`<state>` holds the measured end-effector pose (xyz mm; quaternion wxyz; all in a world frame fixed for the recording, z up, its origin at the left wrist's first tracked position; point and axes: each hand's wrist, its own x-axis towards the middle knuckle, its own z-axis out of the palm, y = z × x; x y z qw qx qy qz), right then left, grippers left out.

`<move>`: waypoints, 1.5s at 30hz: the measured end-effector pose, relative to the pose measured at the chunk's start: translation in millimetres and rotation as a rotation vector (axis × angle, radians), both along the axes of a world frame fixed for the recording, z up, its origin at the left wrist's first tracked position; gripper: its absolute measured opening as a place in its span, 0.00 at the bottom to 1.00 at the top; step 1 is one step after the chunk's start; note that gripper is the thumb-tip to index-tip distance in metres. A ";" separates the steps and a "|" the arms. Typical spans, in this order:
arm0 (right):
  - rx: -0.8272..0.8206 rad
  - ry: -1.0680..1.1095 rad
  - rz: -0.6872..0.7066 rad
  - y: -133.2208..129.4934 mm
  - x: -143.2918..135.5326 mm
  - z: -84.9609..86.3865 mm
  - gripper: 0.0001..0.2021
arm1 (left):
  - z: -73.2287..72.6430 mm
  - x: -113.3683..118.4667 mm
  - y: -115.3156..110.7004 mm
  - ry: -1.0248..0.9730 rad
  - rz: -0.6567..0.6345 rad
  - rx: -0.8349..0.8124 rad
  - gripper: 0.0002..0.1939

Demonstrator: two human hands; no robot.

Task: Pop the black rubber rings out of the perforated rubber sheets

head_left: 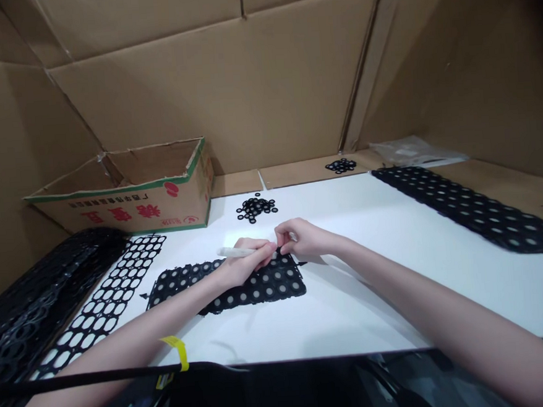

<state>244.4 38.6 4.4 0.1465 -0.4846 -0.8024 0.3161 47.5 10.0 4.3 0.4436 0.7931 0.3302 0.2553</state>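
A black sheet with rows of round rings (268, 289) lies on the white tabletop (335, 323). Over its upper right part, my left hand (250, 259) is closed around a white pen-like tool (234, 252), whose tip is hidden by the fingers. Close beside it, my right hand (299, 237) pinches at the sheet's top right edge; what its fingertips hold is too small to name. Behind the hands sits a loose pile of small black rings (255, 207).
An open cardboard box (160, 205) stands at the back left. Black perforated sheets (49, 287) are heaped at the left, beside a flat black lattice (114, 289). At the right lie a long black sheet (476, 208), more rings (341, 165) and a plastic bag (416, 151).
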 end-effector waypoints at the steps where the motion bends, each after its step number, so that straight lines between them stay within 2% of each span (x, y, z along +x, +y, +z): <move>1: 0.001 -0.001 -0.001 -0.1 0.2 0.2 0.03 | 1.1 0.1 -0.4 0.002 -0.005 -0.011 0.23; 8: 0.003 -0.034 -0.017 -3.3 -2.0 4.6 0.02 | 6.3 0.4 -1.2 0.020 -0.007 -0.032 0.23; 12: 0.007 -0.085 -0.013 -5.2 -3.0 7.5 0.02 | 1.4 -0.2 0.3 0.028 -0.013 -0.009 0.23; 16: -0.001 -0.117 0.049 -7.3 2.0 11.5 0.02 | -5.7 -0.6 0.8 0.000 0.052 0.023 0.23; 19: -0.033 -0.055 0.097 -9.2 6.9 14.4 0.08 | -6.7 -1.4 -0.4 -0.045 0.104 0.019 0.23; 22: -0.065 -0.058 0.073 -12.3 7.0 17.7 0.15 | -3.6 -2.7 -4.1 -0.095 0.122 0.019 0.23; 26: -0.050 -0.203 0.028 -17.8 0.8 22.7 0.08 | 0.6 -2.2 -12.0 -0.102 0.100 0.019 0.24; 31: -0.031 -0.259 0.052 -21.1 -3.7 22.8 0.06 | -0.3 1.4 -16.8 -0.034 0.060 0.000 0.23; 42: -0.011 -0.264 0.046 -21.4 -6.4 20.5 0.12 | -3.9 2.6 -15.8 -0.037 0.095 -0.003 0.24; 45: -0.007 -0.258 0.054 -20.8 -5.9 19.3 0.12 | -4.0 3.6 -16.6 -0.006 0.066 -0.004 0.25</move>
